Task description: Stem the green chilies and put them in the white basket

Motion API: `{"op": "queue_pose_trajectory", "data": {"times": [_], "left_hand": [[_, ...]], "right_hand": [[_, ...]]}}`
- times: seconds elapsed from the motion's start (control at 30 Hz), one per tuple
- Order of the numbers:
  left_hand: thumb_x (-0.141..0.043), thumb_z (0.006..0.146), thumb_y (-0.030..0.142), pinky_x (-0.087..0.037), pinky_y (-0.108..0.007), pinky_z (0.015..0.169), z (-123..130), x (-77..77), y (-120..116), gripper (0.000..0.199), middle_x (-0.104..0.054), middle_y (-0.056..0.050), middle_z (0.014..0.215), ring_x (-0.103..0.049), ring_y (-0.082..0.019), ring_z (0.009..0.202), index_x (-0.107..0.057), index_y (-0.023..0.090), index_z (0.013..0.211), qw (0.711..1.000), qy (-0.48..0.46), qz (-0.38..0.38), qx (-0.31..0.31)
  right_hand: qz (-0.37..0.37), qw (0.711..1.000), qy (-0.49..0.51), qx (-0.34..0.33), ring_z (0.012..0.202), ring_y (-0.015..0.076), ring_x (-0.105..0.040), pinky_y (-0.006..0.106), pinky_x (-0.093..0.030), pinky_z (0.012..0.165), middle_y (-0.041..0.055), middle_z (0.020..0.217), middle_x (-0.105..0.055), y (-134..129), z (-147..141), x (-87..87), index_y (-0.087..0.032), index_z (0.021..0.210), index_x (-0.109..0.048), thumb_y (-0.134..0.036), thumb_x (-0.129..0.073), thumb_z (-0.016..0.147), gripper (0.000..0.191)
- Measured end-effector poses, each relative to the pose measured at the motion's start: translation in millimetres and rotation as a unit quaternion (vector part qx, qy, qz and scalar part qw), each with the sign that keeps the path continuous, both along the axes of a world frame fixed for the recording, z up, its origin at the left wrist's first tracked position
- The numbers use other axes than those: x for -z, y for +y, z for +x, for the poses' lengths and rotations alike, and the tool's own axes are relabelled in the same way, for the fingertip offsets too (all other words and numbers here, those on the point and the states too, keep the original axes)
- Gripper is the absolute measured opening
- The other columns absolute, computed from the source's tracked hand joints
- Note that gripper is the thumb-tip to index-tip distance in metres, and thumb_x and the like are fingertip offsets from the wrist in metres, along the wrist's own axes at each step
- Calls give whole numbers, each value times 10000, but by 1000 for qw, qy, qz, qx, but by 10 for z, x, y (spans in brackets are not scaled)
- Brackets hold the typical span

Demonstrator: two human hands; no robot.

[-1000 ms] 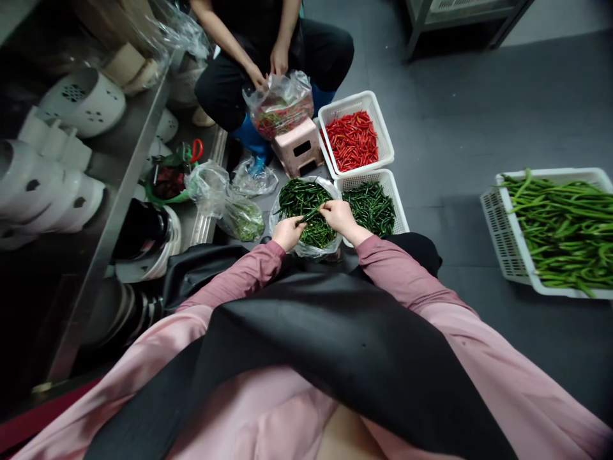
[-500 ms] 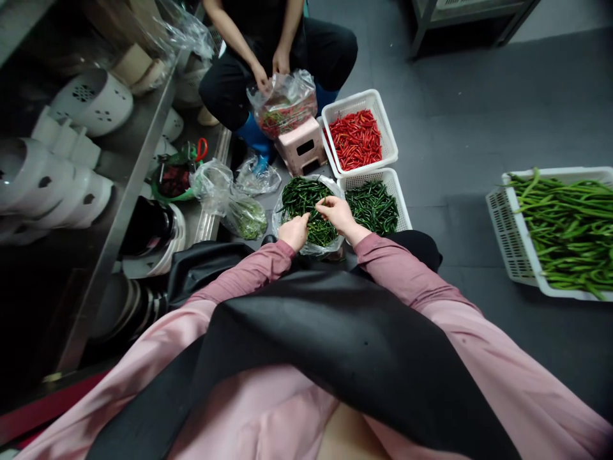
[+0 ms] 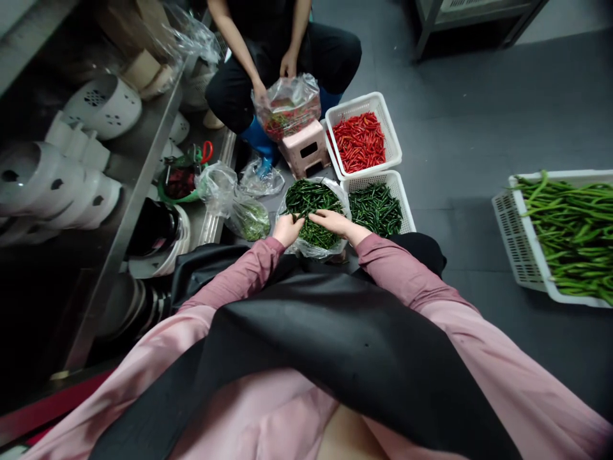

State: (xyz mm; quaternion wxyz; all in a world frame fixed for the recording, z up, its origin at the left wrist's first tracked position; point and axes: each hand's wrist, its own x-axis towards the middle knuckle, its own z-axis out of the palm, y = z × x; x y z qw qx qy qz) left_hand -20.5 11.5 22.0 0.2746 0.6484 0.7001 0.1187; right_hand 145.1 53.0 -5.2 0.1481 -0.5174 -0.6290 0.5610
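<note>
In front of me stands a clear plastic bag (image 3: 341, 194), its mouth spread open, full of long dark green chilies (image 3: 320, 236). My left hand (image 3: 287, 230) is over its left side, fingers closed on a green chili at the fingertips. From the right, my right hand (image 3: 332, 222) reaches over the same bag with its fingers stretched out, the tips touching the chilies close to the left fingertips. Beside the bag, a white basket (image 3: 408, 211) holds green chilies without visible stems.
A second white basket (image 3: 395, 144) holds red chilies. Opposite, a person's hand (image 3: 288, 64) is at a bag of red chilies (image 3: 292, 115) on a pink stool (image 3: 306, 150). A bag of green stems (image 3: 251, 220) lies left. Long green peppers fill a crate (image 3: 520, 236) at right; a metal shelf (image 3: 129, 198) runs along the left.
My hands have lowered to the chilies in the bag, and the left has shifted left. The right fingers have gone from a pinch to stretched out. The view has shifted slightly.
</note>
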Motion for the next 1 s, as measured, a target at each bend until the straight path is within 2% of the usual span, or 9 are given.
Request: {"op": "queue_pose_trajectory", "data": {"times": [0.13,0.27,0.37,0.47,0.57,0.7,0.83,0.9,1.0], "left_hand": [[-472,856,326,-449,-263,740,301,64,-42,313,-701,-93,849,-631,-191,794,-682,141,996,1000,-1,-5,24],[-466,863,418,-468,-269,701,435,45,-15,406,-697,-78,823,-638,-176,697,-627,159,1131,996,-81,-24,24],[-364,883,533,-460,-243,557,379,8,78,544,-677,-75,754,-583,-128,524,-623,117,1118,975,-192,-83,-71],[-396,841,611,-447,-221,505,343,-4,188,616,-663,-90,764,-579,-118,540,-639,83,1044,950,-254,-84,-164],[-399,802,670,-463,-238,508,399,2,262,664,-628,-80,667,-584,-133,546,-649,80,980,929,-310,-94,-182],[-304,813,697,-480,-240,536,478,-26,306,718,-606,-65,623,-591,-130,559,-651,98,1004,903,-385,-123,-149],[-180,878,635,-472,-228,573,442,-88,361,729,-649,-80,740,-609,-129,642,-634,105,1089,932,-343,-50,-108],[-135,913,570,-467,-238,611,410,-102,395,714,-656,-93,775,-616,-141,683,-647,96,1066,967,-246,-14,-64],[-264,925,492,-451,-254,713,355,-77,432,571,-657,-110,846,-618,-178,823,-687,109,950,995,-94,28,-3]], "right_hand": [[-161,959,199,122,641,138,-581,282,-470,639,61,750,-629,-149,-136,-8,-134,822,-594,-488,-517,823,363],[-120,929,232,261,516,87,-509,217,-429,518,7,639,-578,-108,-132,18,-137,761,-579,-304,-541,797,175],[-105,915,248,299,527,70,-528,178,-417,495,-4,661,-585,-27,-52,-27,-153,797,-552,-253,-511,800,109],[-119,937,264,197,513,63,-516,165,-406,480,-4,638,-581,-19,4,-109,-149,761,-533,-265,-574,789,126],[-132,941,301,77,486,65,-483,177,-404,471,-12,592,-560,-66,17,-176,-145,726,-528,-330,-631,775,217],[-118,942,303,78,470,50,-460,167,-391,457,-37,605,-550,-62,81,-230,-149,776,-546,-311,-655,763,195],[-153,938,308,55,478,57,-482,180,-420,468,-30,619,-548,-5,214,-303,-140,798,-564,-263,-653,759,156],[-170,932,318,44,478,65,-493,190,-428,464,-21,623,-557,-1,257,-335,-136,804,-566,-246,-642,765,139],[-202,933,295,29,439,66,-477,197,-413,426,-1,614,-568,-29,271,-346,-126,754,-555,-220,-615,783,116]]}}
